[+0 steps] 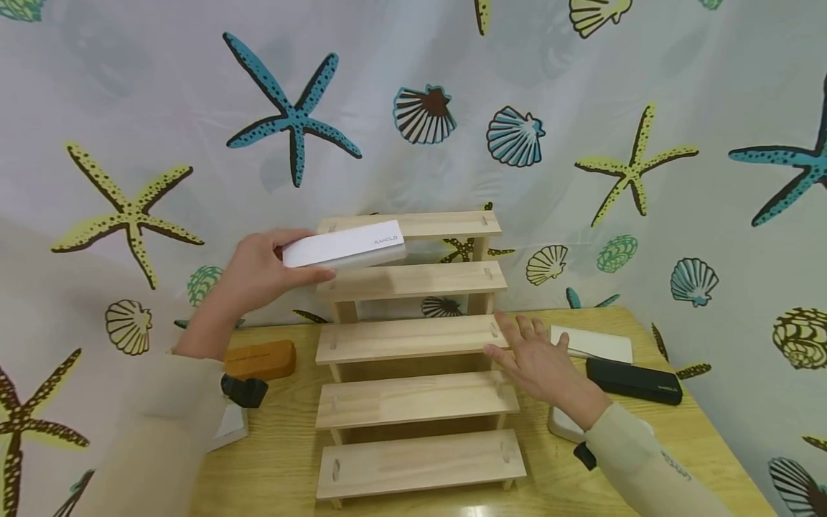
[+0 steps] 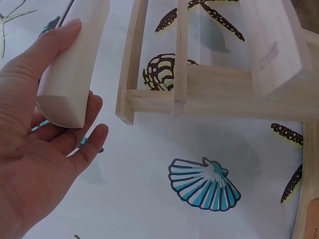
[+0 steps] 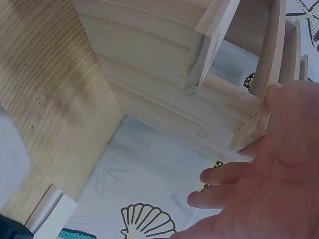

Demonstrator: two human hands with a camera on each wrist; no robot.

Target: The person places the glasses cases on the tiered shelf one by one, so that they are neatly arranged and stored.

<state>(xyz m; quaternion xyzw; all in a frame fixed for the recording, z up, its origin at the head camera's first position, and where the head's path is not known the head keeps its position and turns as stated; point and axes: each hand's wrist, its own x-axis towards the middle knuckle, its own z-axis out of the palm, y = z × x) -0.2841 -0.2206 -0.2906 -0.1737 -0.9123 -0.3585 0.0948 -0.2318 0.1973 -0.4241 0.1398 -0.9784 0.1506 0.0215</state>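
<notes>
My left hand [image 1: 258,269] grips one end of a long white glasses case [image 1: 345,245] with dark lettering, thumb on one side and fingers on the other. The case is held at the upper left of a stepped wooden display stand [image 1: 413,337], in front of its top two shelves. From the left wrist view, the case [image 2: 82,64] shows a rounded side and is apart from the stand. My right hand [image 1: 539,362] touches the right end of the middle shelf, its fingers spread. In the right wrist view, the thumb [image 3: 273,97] lies against the shelf edge.
On the wooden table, an orange-brown case [image 1: 261,360] and a partly hidden white case [image 1: 229,429] lie left of the stand. To its right are a white case [image 1: 597,345], a black case [image 1: 633,380] and another pale case [image 1: 563,425] under my forearm. A patterned curtain [image 1: 413,172] hangs behind.
</notes>
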